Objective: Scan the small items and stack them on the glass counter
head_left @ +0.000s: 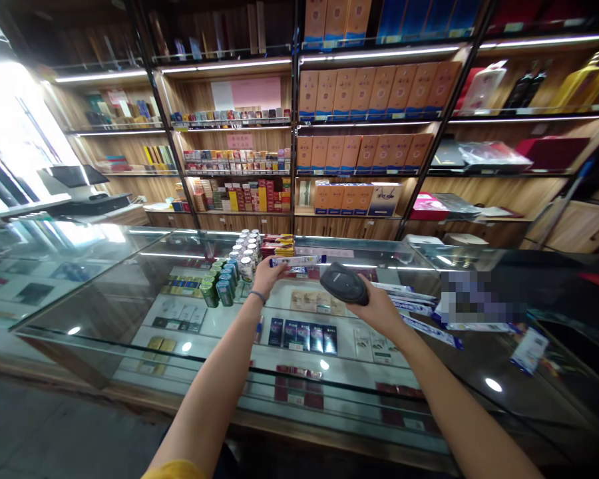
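My left hand [267,277] is closed on one end of a slim white-and-blue packet [303,261], held level above the glass counter. My right hand [380,307] grips a black handheld barcode scanner [343,283], its head turned left toward the packet. Several similar slim packets [432,330] lie on the counter to the right of the scanner, partly behind my right hand. Just beyond my left hand, small cans [224,290] stand in rows, green, blue and white. Behind the packet is a stack of red and yellow packs [278,245].
The glass display counter [180,352] spans the front, with boxed goods inside. A small packet [529,349] lies at its right side. Shelves behind hold orange boxes [364,93] and cigarette packs [239,161]. A screen [80,175] stands at the left.
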The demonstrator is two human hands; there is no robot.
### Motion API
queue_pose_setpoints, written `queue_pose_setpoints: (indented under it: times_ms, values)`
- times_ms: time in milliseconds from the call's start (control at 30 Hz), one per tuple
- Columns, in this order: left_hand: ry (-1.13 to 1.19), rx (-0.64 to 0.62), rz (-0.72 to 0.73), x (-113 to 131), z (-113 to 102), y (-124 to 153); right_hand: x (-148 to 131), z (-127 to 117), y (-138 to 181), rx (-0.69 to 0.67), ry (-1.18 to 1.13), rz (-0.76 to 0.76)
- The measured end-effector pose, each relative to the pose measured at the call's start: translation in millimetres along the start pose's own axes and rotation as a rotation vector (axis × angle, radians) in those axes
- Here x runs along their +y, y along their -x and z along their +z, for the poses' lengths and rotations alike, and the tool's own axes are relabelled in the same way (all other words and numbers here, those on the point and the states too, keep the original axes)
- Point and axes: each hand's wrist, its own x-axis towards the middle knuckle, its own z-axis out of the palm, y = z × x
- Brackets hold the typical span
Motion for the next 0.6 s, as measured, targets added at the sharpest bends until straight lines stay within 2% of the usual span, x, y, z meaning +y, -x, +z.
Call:
queue_pose_setpoints:
  times_ms: [100,267,433,600]
  values:
    - [-0.165,0.04,0.108,5,-8,-4,6,-1,-3,0.04,-0.028,-0.005]
    - [-0.647,0.051,0.301,15,-26,-9,16,-3,-7,0.097,-0.12,-0.038]
    - [-0.964,-0.074,0.375,15,-40,-10,22,-3,-9,0.133,-0.155,-0.051]
    - [-1.354,-0.285,0.518,12,-45,-6,21,-5,-8,0.131,-0.158,-0.05]
